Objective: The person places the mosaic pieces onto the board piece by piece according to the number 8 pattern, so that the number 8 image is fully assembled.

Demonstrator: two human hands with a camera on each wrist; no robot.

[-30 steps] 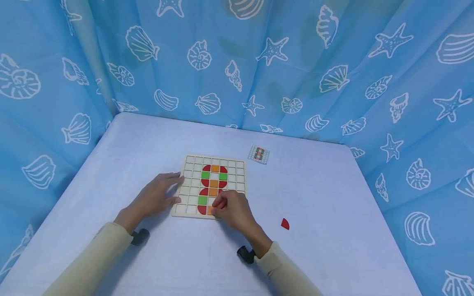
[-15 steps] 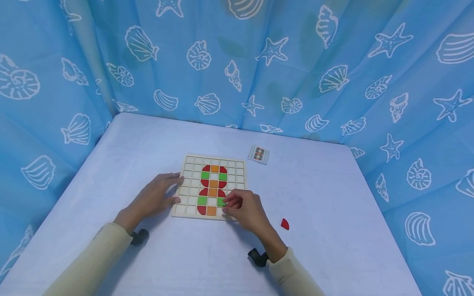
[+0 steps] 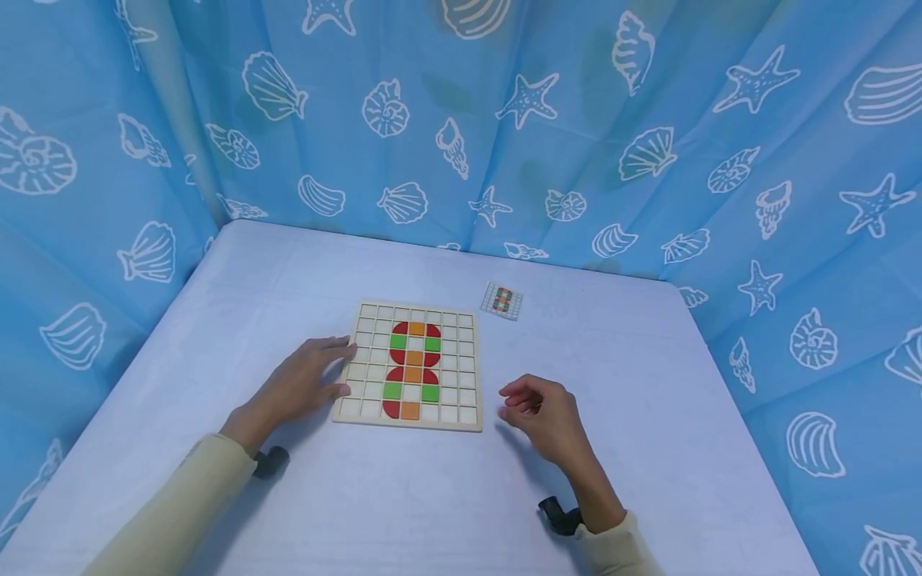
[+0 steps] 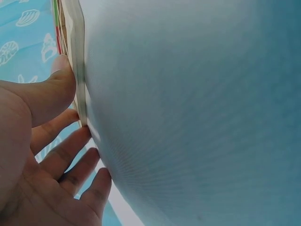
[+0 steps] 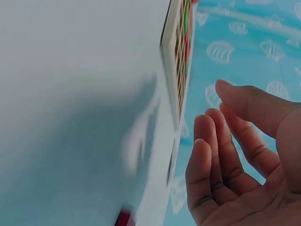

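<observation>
A wooden grid board (image 3: 467, 384) lies on the table, bearing a figure-eight of red quarter-rounds, orange squares and green squares. Against its left edge my left hand (image 3: 295, 384) rests with relaxed fingers; in the left wrist view the thumb (image 4: 54, 92) lies along the board's side. Over the table, to the right of the board, my right hand (image 3: 547, 420) hovers with loosely bent fingers and nothing between them. A loose red quarter-round tile (image 5: 124, 218) shows at the bottom of the right wrist view; in the head view the right hand and wrist hide it.
Behind the board's right corner lies a small pattern card (image 3: 502, 301) printed with a like figure. White cloth covers the table (image 3: 648, 384). A blue curtain (image 3: 461, 120) with white shells surrounds its back and sides.
My right hand has let go of a green square in the board's lower right part and moved right, off the board, over the loose red tile. The left hand has stayed put.
</observation>
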